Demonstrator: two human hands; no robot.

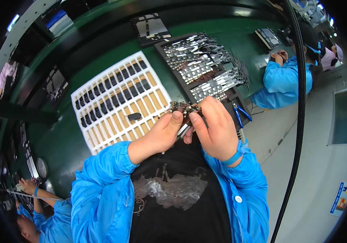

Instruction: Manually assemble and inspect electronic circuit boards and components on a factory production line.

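Pinching small circuit parts (pixel 180 106): left fingers (pixel 174 118), right fingers (pixel 199 124) (both nearly closed).

A black cable (pixel 301 81) runs from the top edge to the bottom edge, right of center. A co-worker in blue (pixel 284 81) is positioned at upper right; a second co-worker (pixel 56 220) at lower left, below a round object (pixel 41 167). A rectangular poster (pixel 340 198) is at lower right.
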